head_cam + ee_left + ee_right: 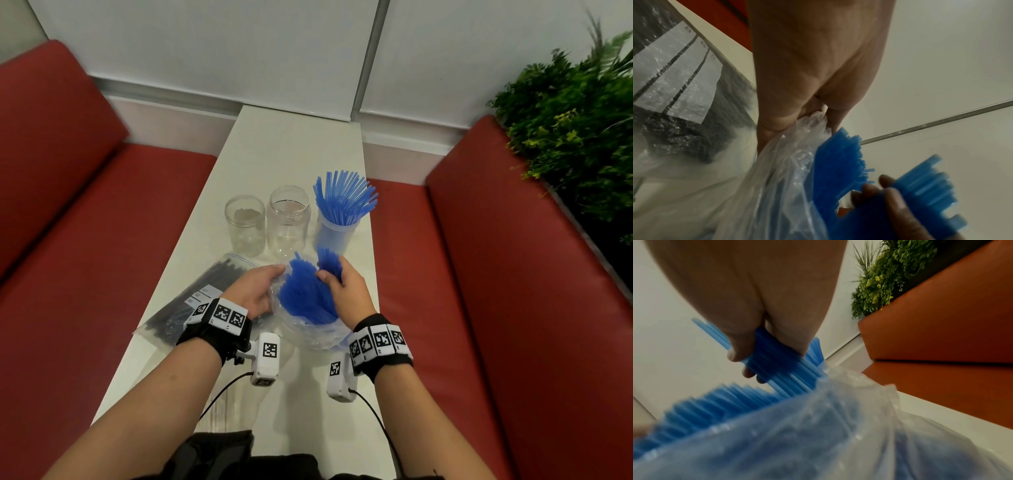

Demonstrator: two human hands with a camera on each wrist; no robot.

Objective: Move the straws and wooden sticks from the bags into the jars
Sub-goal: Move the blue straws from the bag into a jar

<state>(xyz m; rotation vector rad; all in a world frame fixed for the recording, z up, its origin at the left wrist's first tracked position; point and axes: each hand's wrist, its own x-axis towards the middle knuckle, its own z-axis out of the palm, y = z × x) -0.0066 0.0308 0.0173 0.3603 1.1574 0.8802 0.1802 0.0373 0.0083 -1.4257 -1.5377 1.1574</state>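
1. A crinkled clear plastic bag [310, 334] of blue plastic straws [305, 298] is held above the near part of the long white tabletop [291, 150], its mouth turned away from the person, probably so that the straws can be drawn out towards the jars.
2. The bag's edge is pinched by the left hand [255, 291], thumb and fingers curled on the film; this appears to keep the mouth open and the bag steady.
3. A small bunch of blue straws [329, 263] is gripped by the right hand [346, 291], fingers wrapped round it; the bunch is parted from the rest, though its lower ends seem to lie within the bag.
4. Three containers stand in a row beyond the hands: a small clear glass jar [245, 224] and a taller clear glass jar [288, 221], both holding no straws, and a clear plastic jar [337, 234] already filled with upright blue straws [344, 197].
5. A flat zip-top bag of dark sticks [195, 298] lies on the tabletop beside the left hand, apparently untouched.
6. The blue straws are judged partly moved; the held bunch would most likely go into the filled jar on the right.
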